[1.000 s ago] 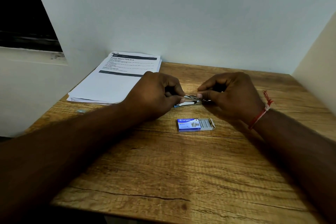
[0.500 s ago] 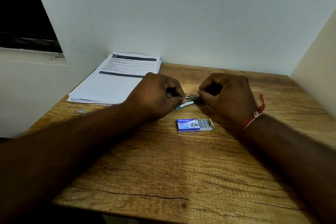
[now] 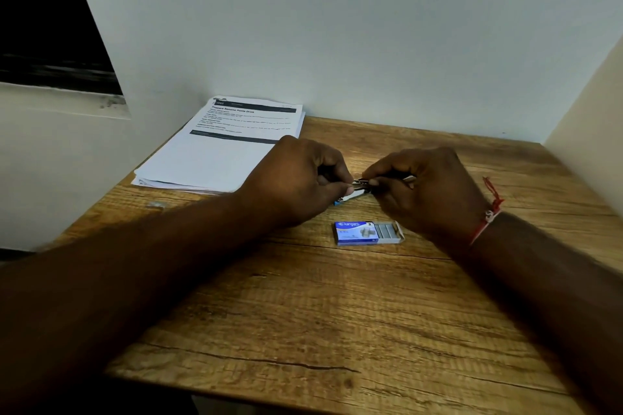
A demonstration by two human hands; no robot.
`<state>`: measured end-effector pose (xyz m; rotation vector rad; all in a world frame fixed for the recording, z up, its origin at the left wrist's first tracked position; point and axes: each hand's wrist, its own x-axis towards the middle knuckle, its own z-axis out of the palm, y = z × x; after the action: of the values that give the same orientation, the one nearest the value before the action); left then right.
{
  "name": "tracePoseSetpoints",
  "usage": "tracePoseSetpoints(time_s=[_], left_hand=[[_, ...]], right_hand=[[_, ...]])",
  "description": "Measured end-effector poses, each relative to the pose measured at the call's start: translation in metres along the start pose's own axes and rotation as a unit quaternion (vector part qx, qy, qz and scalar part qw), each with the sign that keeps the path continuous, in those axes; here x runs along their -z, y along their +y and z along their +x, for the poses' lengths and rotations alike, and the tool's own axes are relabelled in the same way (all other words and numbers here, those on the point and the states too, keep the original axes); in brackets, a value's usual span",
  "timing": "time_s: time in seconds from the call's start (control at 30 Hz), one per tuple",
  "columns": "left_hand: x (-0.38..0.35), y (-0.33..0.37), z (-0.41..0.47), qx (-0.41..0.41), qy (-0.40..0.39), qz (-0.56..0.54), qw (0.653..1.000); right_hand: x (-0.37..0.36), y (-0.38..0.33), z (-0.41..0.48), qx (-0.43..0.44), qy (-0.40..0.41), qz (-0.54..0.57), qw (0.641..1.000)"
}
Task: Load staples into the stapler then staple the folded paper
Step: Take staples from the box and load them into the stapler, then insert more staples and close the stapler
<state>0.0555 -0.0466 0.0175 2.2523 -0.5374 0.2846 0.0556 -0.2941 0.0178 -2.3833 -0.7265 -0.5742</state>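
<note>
Stapler (image 3: 354, 191), small, metal with a blue-and-white base, mostly hidden, sitting between both hands above the counter (image 3: 337, 307). Left hand (image 3: 296, 184) is curling closed around its body; right hand (image 3: 424, 189) is pinching a thin metal part at its top. Staple box (image 3: 369, 232), blue, slid open, is lying just in front. Paper stack (image 3: 219, 148) is resting at the wooden counter's far left corner, against pale walls.

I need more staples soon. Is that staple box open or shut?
Open. The staple box lies flat on the table, its tray slid out to the right with grey staples showing.
</note>
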Motion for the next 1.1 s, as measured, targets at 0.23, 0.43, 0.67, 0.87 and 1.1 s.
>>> tracePoseSetpoints(time_s=[0.23,0.43,0.67,0.87,1.1], left_hand=[[0.001,0.0,-0.002,-0.004,-0.002,-0.002,1.0],[0.002,-0.003,-0.004,-0.01,0.002,-0.012,1.0],[0.004,-0.004,-0.005,-0.021,0.002,-0.015,1.0],[0.006,-0.007,-0.005,-0.019,0.005,-0.021,1.0],[0.004,-0.01,-0.003,-0.009,0.015,-0.025,1.0]], right_hand=[[0.0,0.003,0.002,0.004,-0.013,0.001,1.0],[-0.003,0.005,0.0,-0.03,-0.023,0.011,0.999],[-0.008,0.001,0.002,-0.047,-0.031,0.022,0.998],[-0.005,0.003,0.004,-0.063,-0.053,0.072,0.994],[0.027,0.044,0.006,-0.147,-0.128,-0.077,0.978]])
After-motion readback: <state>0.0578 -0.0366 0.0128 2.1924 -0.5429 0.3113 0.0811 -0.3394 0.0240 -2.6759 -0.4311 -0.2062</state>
